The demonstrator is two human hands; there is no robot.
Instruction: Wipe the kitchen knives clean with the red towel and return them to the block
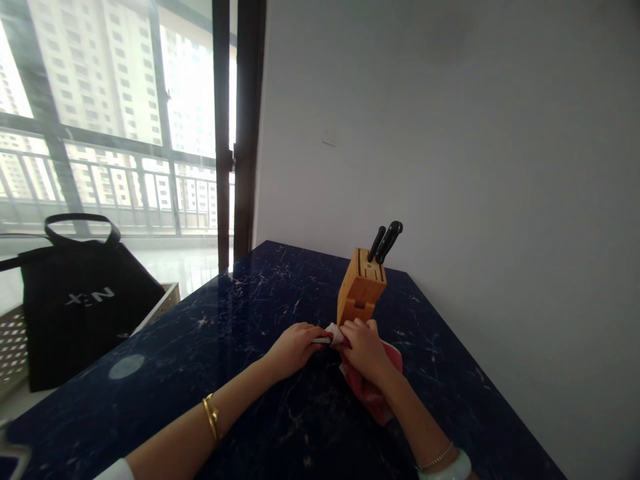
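Observation:
My left hand (297, 347) is closed round a slim, pale object (321, 340), mostly hidden by my fingers, so its kind does not show. My right hand (364, 348) grips a red and white cloth (370, 397); part of it is bunched against the pale object between my hands, and the rest hangs down under my right wrist onto the table. Just beyond my hands stands a wooden knife block (357, 293). Two black-handled knives, a larger knife (390, 241) and a smaller knife (376, 244), are in its slots.
The dark blue marbled table (240, 333) has its far end by a pale wall (450, 167). Left of it, a black bag (90, 300) rests on a light perforated crate (15, 347). A glass balcony door (125, 133) lies behind the bag.

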